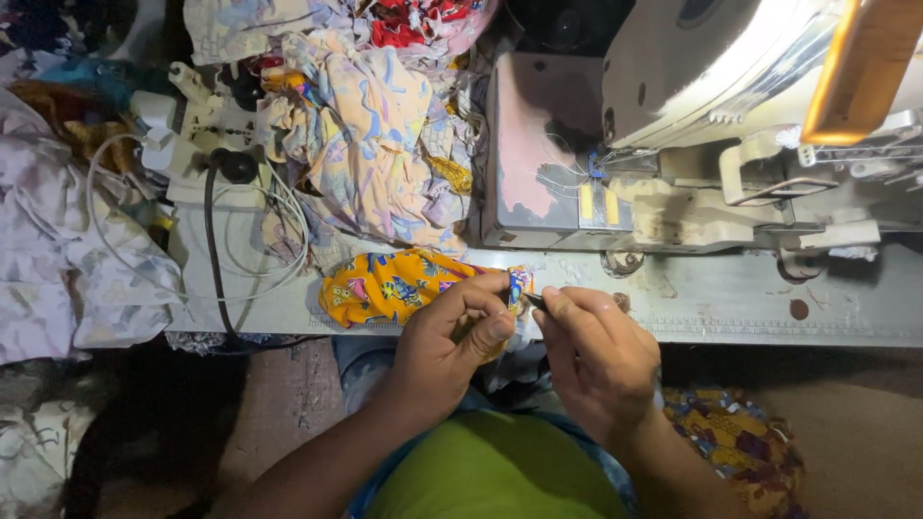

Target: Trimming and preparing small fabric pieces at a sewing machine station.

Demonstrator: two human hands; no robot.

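My left hand (452,341) pinches the edge of a yellow printed fabric piece (389,285) that lies over the front edge of the sewing table (731,303). My right hand (596,356) is closed just to the right of it, holding a small dark tool (535,302) whose tip meets the pinched fabric edge. Both hands hover in front of the table, over my lap.
A sewing machine (711,144) stands on the table at the right. A heap of pale printed cloth (370,135) lies behind the yellow piece. A white power strip with cables (207,144) sits at the left. More patterned fabric (740,442) lies on the floor at my right.
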